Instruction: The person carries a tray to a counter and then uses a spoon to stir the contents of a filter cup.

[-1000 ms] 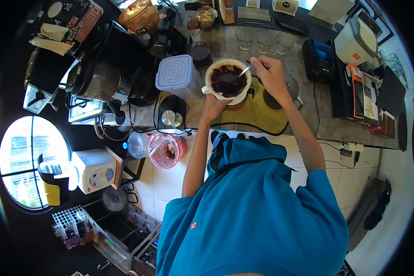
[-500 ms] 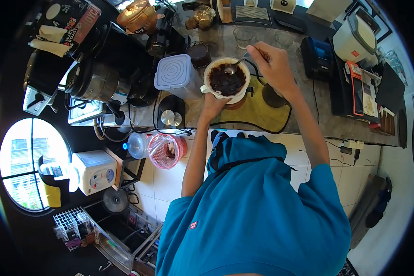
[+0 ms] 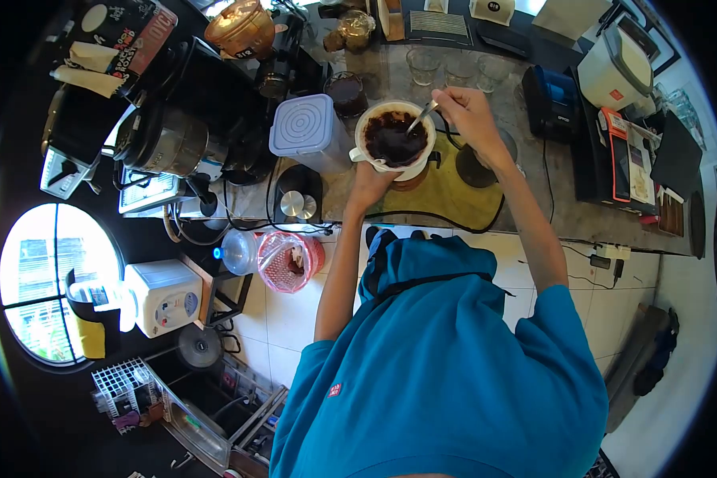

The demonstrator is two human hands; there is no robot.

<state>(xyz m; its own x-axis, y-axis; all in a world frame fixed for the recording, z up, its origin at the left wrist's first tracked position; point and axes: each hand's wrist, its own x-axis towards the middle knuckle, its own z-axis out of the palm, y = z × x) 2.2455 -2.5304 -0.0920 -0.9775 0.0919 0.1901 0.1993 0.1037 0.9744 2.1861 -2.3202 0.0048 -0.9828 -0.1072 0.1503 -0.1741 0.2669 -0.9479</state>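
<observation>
A white coffee dripper point(image 3: 427, 157) with a side handle holds wet, dark coffee grounds point(image 3: 394, 142). Pinched in my right hand point(image 3: 468, 119) is a metal spoon point(image 3: 420, 119), its bowl dipped into the grounds. My left hand point(image 3: 370, 187) grips the near side of the dripper, low by its handle; most of those fingers are hidden beneath it. Below the dripper lies a yellow-green mat point(image 3: 446, 195), on which a dark round kettle point(image 3: 474, 167) stands to the right, partly behind my right wrist.
A lidded plastic container point(image 3: 303, 127) stands left of the dripper, with a glass of dark liquid point(image 3: 346, 97) behind it. Several clear glasses point(image 3: 424, 68) are farther back. A black printer point(image 3: 550, 99) sits at right. Cables hang over the counter edge above a pink bin point(image 3: 303, 275).
The spoon's bowl, visible above the grounds before, has gone down into them, and its handle is steeper. My right hand has shifted slightly down. My left hand stays on the dripper.
</observation>
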